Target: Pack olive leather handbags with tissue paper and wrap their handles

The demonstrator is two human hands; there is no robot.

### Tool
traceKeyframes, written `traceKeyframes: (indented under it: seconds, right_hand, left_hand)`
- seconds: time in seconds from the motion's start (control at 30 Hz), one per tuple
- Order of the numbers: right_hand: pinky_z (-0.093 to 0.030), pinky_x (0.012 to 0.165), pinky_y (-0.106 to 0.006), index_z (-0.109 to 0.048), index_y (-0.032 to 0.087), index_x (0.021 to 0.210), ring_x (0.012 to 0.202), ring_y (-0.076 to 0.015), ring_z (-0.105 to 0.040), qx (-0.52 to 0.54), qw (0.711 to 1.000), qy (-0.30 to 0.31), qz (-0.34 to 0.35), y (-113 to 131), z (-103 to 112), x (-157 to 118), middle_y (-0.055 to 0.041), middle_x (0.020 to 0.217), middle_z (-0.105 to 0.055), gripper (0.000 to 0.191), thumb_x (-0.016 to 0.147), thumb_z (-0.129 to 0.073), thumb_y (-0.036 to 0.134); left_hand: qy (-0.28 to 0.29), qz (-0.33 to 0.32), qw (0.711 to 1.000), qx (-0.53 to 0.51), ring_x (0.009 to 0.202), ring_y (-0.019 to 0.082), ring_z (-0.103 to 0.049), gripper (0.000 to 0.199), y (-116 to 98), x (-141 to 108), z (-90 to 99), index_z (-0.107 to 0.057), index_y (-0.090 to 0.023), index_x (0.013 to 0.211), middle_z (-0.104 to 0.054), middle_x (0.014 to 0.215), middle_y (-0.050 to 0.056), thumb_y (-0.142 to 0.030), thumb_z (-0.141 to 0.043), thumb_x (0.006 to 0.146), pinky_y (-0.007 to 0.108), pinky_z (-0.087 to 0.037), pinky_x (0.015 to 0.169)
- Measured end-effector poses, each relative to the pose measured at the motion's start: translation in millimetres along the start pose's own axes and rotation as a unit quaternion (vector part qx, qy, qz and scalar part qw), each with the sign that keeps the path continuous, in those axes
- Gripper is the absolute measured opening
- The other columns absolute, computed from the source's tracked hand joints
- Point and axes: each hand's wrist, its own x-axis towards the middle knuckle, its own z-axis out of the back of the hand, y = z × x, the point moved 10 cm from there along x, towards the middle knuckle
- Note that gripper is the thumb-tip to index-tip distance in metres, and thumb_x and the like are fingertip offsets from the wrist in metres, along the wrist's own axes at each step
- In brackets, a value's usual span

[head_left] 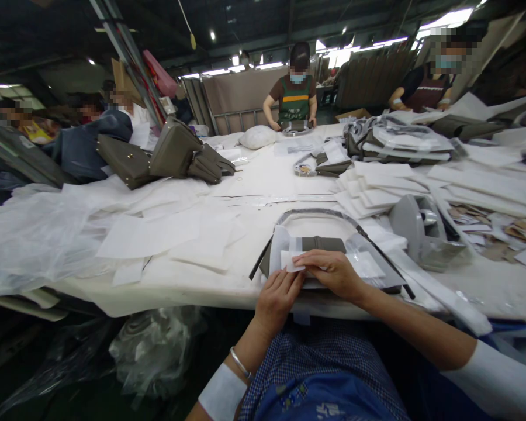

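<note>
A dark olive handbag [323, 243] lies at the table's near edge, its long strap [315, 212] wrapped in grey film and arched behind it. Over the bag's front is a small white packing sheet [289, 261]. My right hand [333, 273] reaches across from the right, its fingers pressed together over that sheet. From below, my left hand [280, 294] pinches the lower edge of the same sheet, its fingertips close to the right ones. Clear film [362, 252] covers the bag's right part. Both hands hide the middle of the bag.
A tape dispenser [416, 228] stands right of the bag, near stacked white sheets [368, 190]. Plastic film [39, 240] and loose sheets [149, 237] spread leftward. More olive bags [175, 149] lie behind. Co-workers [296, 96] work across the table [263, 187].
</note>
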Motion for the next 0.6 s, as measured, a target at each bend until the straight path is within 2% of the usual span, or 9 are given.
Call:
traceKeyframes:
  seconds: [0.17,0.27,0.4,0.5,0.6]
  right_hand:
    - [-0.059,0.090,-0.028,-0.075,0.024,0.104,0.097,-0.0168,-0.072,-0.013,0.998,0.031,0.044,14,-5,-13,-0.0043,0.106,-0.075,0.025,0.092,-0.054,0.014]
    - [-0.058,0.092,-0.029,-0.074,0.024,0.106,0.099,-0.0169,-0.071,-0.026,0.998,0.023,0.048,14,-5,-20,-0.0046,0.107,-0.075,0.026,0.093,-0.054,0.014]
    - [-0.058,0.094,-0.031,-0.073,0.021,0.108,0.104,-0.0187,-0.069,-0.061,0.993,0.034,0.095,21,-14,-29,-0.0073,0.110,-0.074,0.026,0.093,-0.052,0.013]
    - [-0.057,0.096,-0.034,-0.072,0.021,0.106,0.107,-0.0197,-0.068,-0.075,0.990,0.050,0.108,30,-18,-32,-0.0079,0.109,-0.073,0.024,0.094,-0.053,0.015]
    - [-0.058,0.090,-0.029,-0.073,0.022,0.097,0.094,-0.0162,-0.070,-0.052,0.991,0.095,0.081,31,-15,-23,-0.0039,0.096,-0.075,0.018,0.095,-0.056,0.020]
  left_hand:
    - [-0.031,0.000,0.999,-0.029,0.124,0.021,-0.058,0.031,5,-2,2.4,-0.057,-0.012,0.127,-0.067,0.125,0.011,-0.015,-0.053,0.097,0.044,-0.039,0.113]
    - [-0.048,0.010,0.997,-0.063,0.120,0.020,-0.061,0.030,12,-4,3.3,-0.057,-0.010,0.125,-0.069,0.122,0.011,-0.022,-0.054,0.097,0.040,-0.042,0.111]
    - [-0.074,0.046,0.992,-0.096,0.114,0.019,-0.064,0.037,24,-6,7.1,-0.056,-0.013,0.126,-0.069,0.121,0.012,-0.035,-0.056,0.096,0.036,-0.047,0.105]
    - [-0.059,0.047,0.994,-0.085,0.120,0.021,-0.060,0.046,24,-5,7.0,-0.051,-0.017,0.137,-0.063,0.132,0.013,-0.038,-0.056,0.095,0.037,-0.048,0.103]
    - [-0.021,0.026,0.997,-0.070,0.127,0.022,-0.055,0.047,18,-3,3.0,-0.047,-0.020,0.142,-0.058,0.139,0.009,-0.031,-0.054,0.097,0.038,-0.046,0.106]
